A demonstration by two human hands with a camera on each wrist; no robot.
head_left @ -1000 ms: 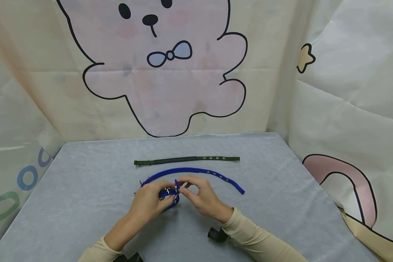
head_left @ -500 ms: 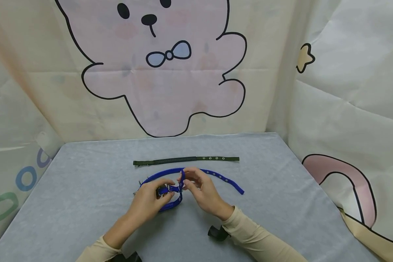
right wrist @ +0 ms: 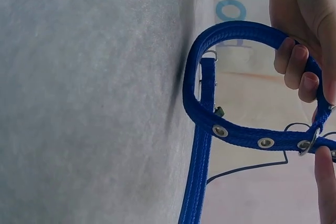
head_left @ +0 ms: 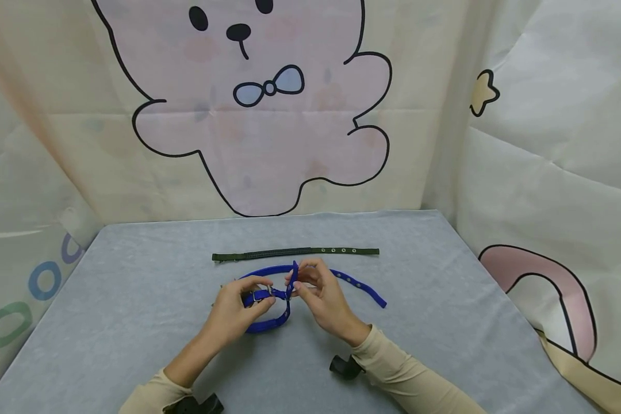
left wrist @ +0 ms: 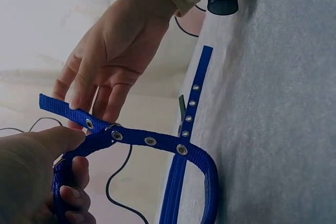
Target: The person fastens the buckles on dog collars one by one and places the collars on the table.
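Observation:
A blue webbing dog collar [head_left: 267,326] with metal eyelets is bent into a loop above the table. My left hand [head_left: 231,307] grips it by the buckle end, fingers curled round the strap in the right wrist view. Its tip end passes through a metal ring [right wrist: 311,144] and sticks out beyond it. My right hand [head_left: 327,303] pinches the strap near that ring, with the fingertips partly hidden behind the webbing. In the left wrist view the free tip [left wrist: 55,104] points past my right fingers.
Behind the hands a second blue collar [head_left: 359,285] lies curved on the grey cloth-covered table [head_left: 445,322]. Farther back a dark green collar [head_left: 295,252] lies straight. Printed curtains [head_left: 310,138] stand behind and at both sides.
My right hand has moved slightly up and away, and more of the held collar's tip now stands up past the ring. The loop looks wider. My left hand keeps its grip; the collars on the table lie still.

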